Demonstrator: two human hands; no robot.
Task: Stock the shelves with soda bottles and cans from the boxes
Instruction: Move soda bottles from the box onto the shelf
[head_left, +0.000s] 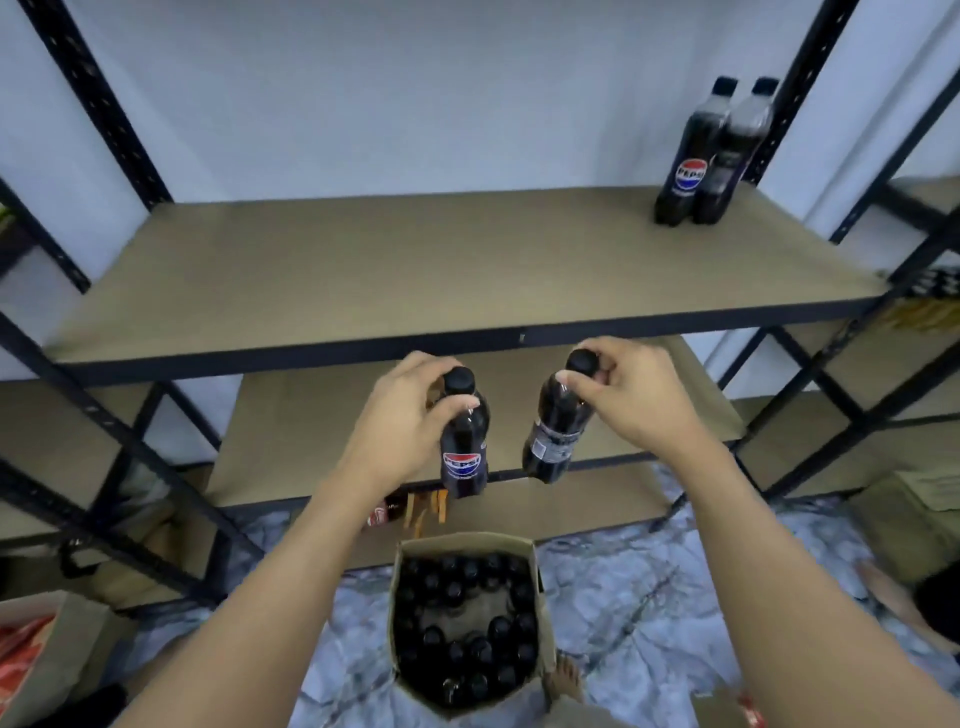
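Left hand (410, 415) curls its fingers and thumb around the neck of a dark soda bottle (464, 441), just under the black cap, with the blue and red label facing the camera. Right hand (628, 395) pinches the cap and neck of a second bottle (553, 436), which tilts with its base swung to the left. Both hang in the air, near each other but apart, just in front of and below the front edge of the shelf (363, 270). Directly beneath them an open cardboard box (462, 546) stands on the marbled floor (623, 597), packed with black-capped bottles around a gap in its middle. At the shelf's back right corner, a pair of bottles (680, 156) stands upright, touching.
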